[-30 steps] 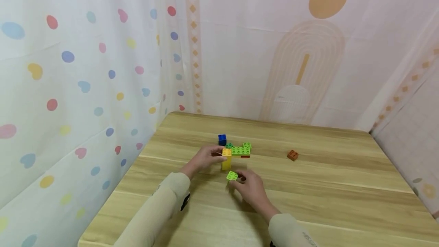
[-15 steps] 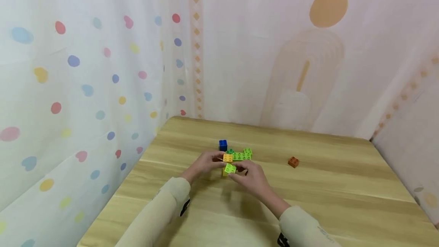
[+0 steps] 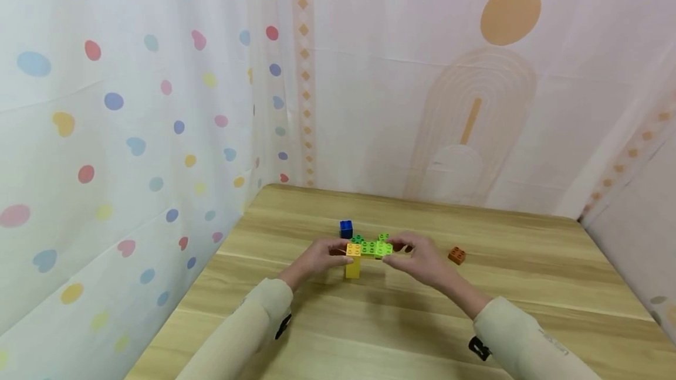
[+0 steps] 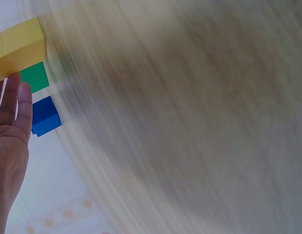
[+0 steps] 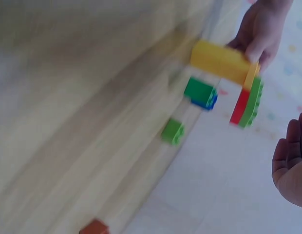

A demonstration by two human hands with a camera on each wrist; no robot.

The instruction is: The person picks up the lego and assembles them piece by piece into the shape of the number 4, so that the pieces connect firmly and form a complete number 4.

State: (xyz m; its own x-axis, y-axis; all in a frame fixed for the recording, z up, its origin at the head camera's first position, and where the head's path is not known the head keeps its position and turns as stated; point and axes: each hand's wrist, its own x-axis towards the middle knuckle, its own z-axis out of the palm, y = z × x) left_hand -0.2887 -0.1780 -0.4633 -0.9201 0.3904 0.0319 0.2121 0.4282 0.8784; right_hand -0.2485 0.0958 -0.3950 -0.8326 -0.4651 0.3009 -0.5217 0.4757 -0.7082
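My left hand (image 3: 319, 261) grips the top of a yellow brick tower (image 3: 352, 268) between thumb and fingers. From the tower's top a beam juts right: in the right wrist view it has a long light green brick (image 5: 252, 103) over a red brick (image 5: 240, 105). With thumb and fingers, my right hand (image 3: 422, 260) pinches a small light green brick (image 3: 384, 249) at the beam's right end. Whether that brick touches the beam's studs, I cannot tell. The right wrist view leaves this pinched brick out.
Behind the tower stand a blue brick (image 3: 345, 228) and a dark green brick (image 3: 357, 239). Another light green brick (image 3: 384, 236) lies behind the beam, partly hidden. An orange-brown brick (image 3: 457, 255) lies to the right on the wooden table (image 3: 517, 286).
My right hand has carried the small light green brick from in front of the tower up and right to the beam's far end. The left hand keeps its grip on the tower.
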